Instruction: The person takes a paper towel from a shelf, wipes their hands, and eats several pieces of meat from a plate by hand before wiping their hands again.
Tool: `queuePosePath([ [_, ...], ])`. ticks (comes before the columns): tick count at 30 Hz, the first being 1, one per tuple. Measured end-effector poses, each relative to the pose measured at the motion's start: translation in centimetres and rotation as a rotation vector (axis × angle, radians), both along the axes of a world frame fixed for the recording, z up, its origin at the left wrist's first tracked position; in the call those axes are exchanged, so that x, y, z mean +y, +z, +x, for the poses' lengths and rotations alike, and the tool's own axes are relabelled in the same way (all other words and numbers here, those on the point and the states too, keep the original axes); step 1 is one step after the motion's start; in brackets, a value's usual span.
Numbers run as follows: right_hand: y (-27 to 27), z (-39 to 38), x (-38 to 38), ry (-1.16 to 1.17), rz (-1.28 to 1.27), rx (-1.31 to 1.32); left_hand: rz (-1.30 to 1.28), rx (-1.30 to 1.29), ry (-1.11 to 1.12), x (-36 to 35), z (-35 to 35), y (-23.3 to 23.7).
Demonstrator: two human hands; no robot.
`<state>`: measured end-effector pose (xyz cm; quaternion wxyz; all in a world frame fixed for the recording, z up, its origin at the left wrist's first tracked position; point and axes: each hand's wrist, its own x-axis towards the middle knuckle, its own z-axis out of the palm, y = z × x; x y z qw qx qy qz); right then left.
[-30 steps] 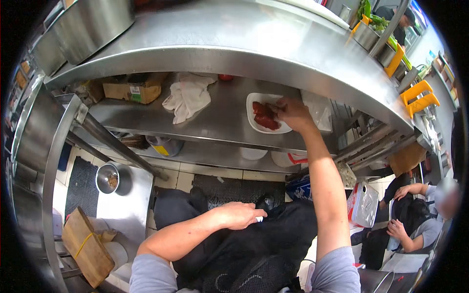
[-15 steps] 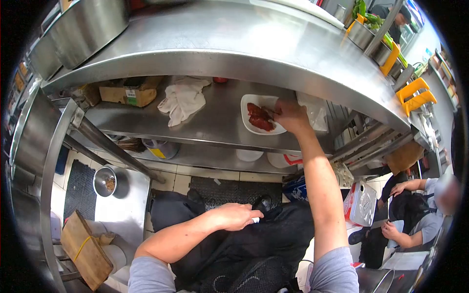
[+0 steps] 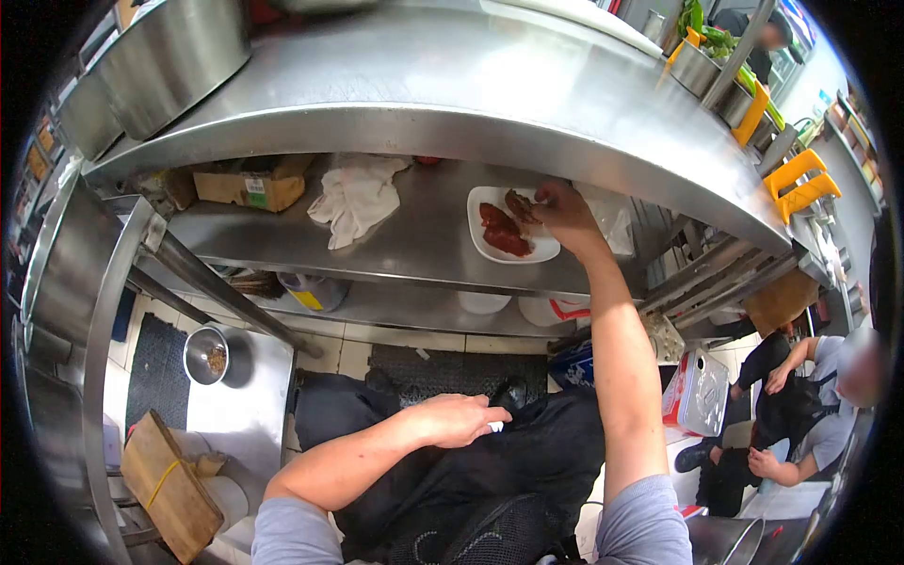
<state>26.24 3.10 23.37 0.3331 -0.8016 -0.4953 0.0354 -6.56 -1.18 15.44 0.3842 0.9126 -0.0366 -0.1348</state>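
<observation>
On the shelf under the steel counter sits a white square dish with dark red, glossy pieces of meat in it. Over the dish's right side, my right hand pinches a browner piece of meat at its edge. My left hand rests over my lap with its fingers curled closed. A small white object pokes out by its fingertips; I cannot tell what it is.
A crumpled white cloth and a cardboard box lie left on the shelf. The counter's front edge overhangs my right hand. A metal bowl stands at lower left. Another person sits at the right.
My right hand has shifted slightly back and right, lifting and tilting the browner piece apart from the red ones. My left hand stays put. The camera view moved a little.
</observation>
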Motion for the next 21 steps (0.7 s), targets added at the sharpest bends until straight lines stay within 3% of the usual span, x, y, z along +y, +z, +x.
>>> queuePosePath([
  [2,-0.4,0.4,0.1,0.082,0.032,0.176,-0.008,0.000,0.005,-0.1,-0.1,0.3],
  [6,-0.7,-0.8,0.1,0.103,-0.038,0.245,0.009,0.028,0.011,-0.1,0.0,1.0],
  [8,-1.4,-1.0,0.6,0.073,-0.100,-0.013,0.003,0.001,0.006,-0.1,-0.1,0.8],
  [12,-0.2,-2.0,0.0,0.152,-0.061,0.031,0.009,0.029,0.011,0.0,-0.1,0.9],
  [15,1.0,-3.3,-1.1,0.210,-0.176,0.221,0.013,0.020,0.015,-0.1,0.0,0.7],
  [17,1.2,-4.1,-1.3,0.179,-0.170,-0.013,0.006,0.002,-0.004,0.0,0.1,0.6],
  [21,0.5,-3.7,-0.6,0.176,-0.159,-0.017,0.005,-0.005,-0.001,-0.2,0.2,0.2],
])
